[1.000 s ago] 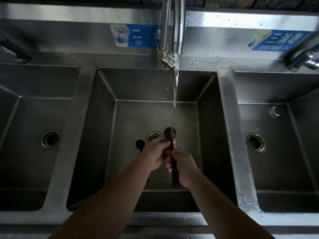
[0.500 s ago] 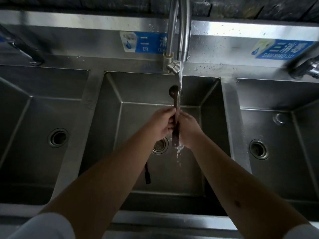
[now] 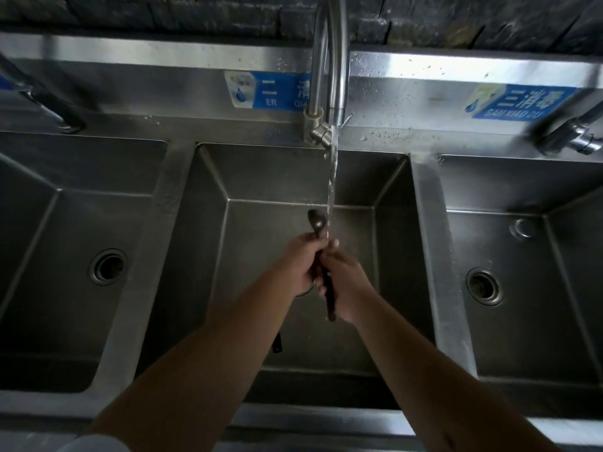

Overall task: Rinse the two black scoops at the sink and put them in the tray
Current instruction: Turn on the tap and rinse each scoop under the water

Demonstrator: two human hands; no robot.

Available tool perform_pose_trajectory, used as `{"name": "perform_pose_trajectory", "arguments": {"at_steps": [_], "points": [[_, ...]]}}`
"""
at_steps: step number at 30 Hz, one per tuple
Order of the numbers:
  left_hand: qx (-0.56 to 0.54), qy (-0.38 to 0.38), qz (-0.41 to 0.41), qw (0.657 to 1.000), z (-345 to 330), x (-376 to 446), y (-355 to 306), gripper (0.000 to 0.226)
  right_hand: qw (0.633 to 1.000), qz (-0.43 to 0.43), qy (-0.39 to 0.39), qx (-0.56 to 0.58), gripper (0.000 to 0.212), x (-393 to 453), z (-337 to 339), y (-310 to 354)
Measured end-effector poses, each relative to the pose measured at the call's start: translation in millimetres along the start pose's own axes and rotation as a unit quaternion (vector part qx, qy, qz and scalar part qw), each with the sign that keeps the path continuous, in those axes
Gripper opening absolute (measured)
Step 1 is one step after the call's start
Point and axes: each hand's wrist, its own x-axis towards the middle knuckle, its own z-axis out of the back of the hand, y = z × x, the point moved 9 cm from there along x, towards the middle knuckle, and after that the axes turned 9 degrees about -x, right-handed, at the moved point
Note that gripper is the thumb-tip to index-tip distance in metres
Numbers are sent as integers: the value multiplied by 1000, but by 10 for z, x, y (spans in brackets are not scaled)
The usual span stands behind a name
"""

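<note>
Stainless steel sink (image 3: pixel 424 243) with three basins, seen from above. Over the middle basin (image 3: pixel 261 177), a black scoop (image 3: pixel 317 223) held upright in both hands, its small round bowl uppermost and just left of the stream of water (image 3: pixel 332 184) falling from the tall curved faucet (image 3: pixel 337 66). Left hand (image 3: pixel 301 261) wrapped round the upper handle just under the bowl, fingers curled. Right hand (image 3: pixel 342 282) gripping the lower handle from the other side, thumb tip up by the water, the handle's dark end poking out below the palm. Hands touching each other around the handle. On the basin floor, partly hidden under the left forearm, the dark tip of a second black scoop (image 3: pixel 277 344); the rest of it out of sight. Middle drain mostly covered by the left hand. Open round drains in the left basin (image 3: pixel 108 266) and right basin (image 3: pixel 484 285). Blue labels (image 3: pixel 270 91) on the wet backsplash, one behind the faucet, another to the right. Side faucet (image 3: pixel 571 132) at the right edge, blurred. No tray within view.
</note>
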Motion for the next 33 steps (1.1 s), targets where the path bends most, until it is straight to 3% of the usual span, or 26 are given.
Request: {"name": "perform_pose_trajectory", "arguments": {"at_steps": [6,17,27,33], "points": [[-21,-3,61,998,209,-80,482,16,996,-87,2,30,32,-167,111,-650],[57,11,84,995,323,-336,671,16,994,-76,-29,68,29,-327,169,-858],[86,26,116,989,199,-536,791,23,977,1,-198,-84,10,-543,399,-739],[89,53,126,987,10,-679,886,18,926,74,-250,-273,20,-810,554,-597]]}}
